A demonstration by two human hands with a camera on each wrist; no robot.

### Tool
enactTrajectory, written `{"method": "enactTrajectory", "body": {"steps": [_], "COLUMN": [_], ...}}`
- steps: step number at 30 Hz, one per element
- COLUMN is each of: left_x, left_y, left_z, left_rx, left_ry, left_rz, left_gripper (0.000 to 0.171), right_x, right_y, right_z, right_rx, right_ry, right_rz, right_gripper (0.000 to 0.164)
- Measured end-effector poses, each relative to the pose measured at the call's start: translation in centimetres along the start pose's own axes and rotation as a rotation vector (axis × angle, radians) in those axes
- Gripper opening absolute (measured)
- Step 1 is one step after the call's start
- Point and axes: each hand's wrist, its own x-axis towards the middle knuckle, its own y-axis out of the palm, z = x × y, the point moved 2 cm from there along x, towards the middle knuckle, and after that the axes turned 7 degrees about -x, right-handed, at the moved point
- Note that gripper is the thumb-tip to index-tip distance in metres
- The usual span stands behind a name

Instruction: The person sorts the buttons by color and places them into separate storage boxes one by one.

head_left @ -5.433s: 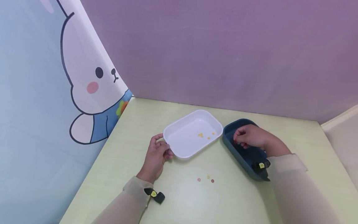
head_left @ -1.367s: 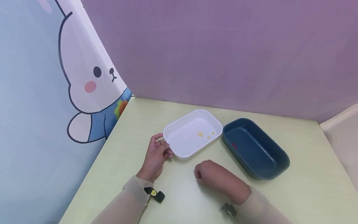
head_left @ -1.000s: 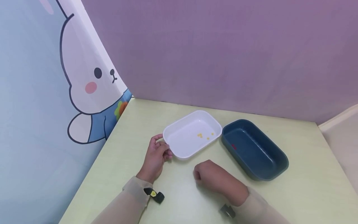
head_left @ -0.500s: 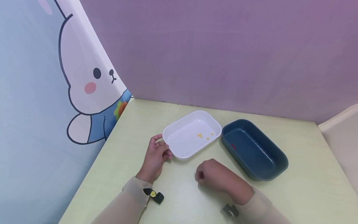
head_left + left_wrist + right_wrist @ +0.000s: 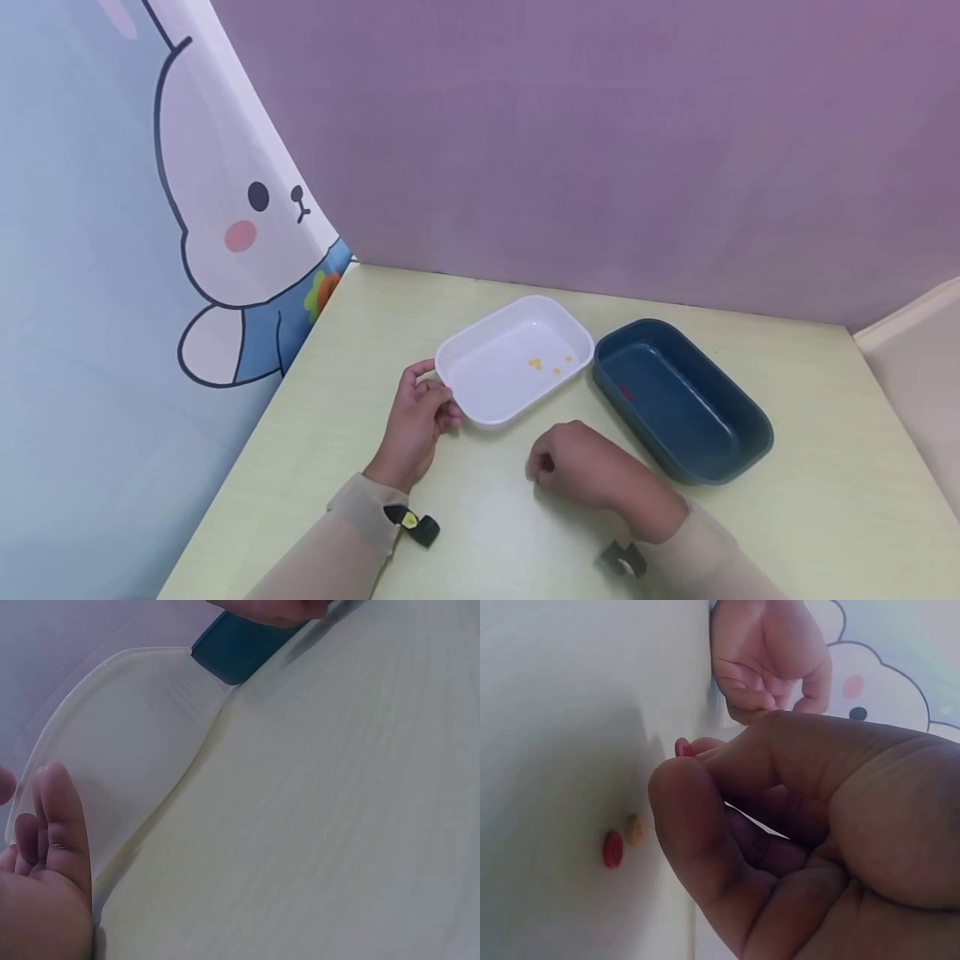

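My left hand (image 5: 412, 421) grips the near left end of a white tray (image 5: 480, 379), thumb and fingers at its rim. Several small yellow buttons (image 5: 535, 363) lie in that tray. My right hand (image 5: 581, 462) is low over the table in front of the trays, thumb and forefinger pinching a small red button (image 5: 683, 748). In the right wrist view, another red button (image 5: 613, 850) and a yellowish button (image 5: 635, 830) lie on the table beside the fingertips; the hand hides them in the head view. Small red buttons (image 5: 626, 392) rest inside the dark blue tray (image 5: 705, 408).
The blue tray stands right of the white one, their rims nearly meeting at the corner. Behind the pale table (image 5: 825, 433) rises a purple backdrop (image 5: 570, 167). A rabbit-print cloth (image 5: 232, 208) hangs along the left.
Since the oldest frame, my right hand has left the blue tray, where red buttons now show, and come down to the table buttons. Lately it edges slightly right, lifting a little. The left hand stays.
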Motion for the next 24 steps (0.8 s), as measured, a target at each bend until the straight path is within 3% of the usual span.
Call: {"method": "enactTrajectory", "body": {"steps": [10,24], "left_x": [-0.1,0.0], "left_y": [0.1,0.1], "left_z": [-0.1,0.0], "left_rx": [-0.016,-0.007], "left_ry": [0.001,-0.001], "left_rz": [0.006,0.000], "left_gripper": [0.051,0.049], "right_x": [-0.7,-1.3], "right_y": [-2.4,-7.0], "right_z": [-0.6,-2.5], "right_rx": [0.079,0.043], "right_ry": [0.082,0.108], "right_rz": [0.007,-0.064], "right_gripper": [0.018,0.015]}}
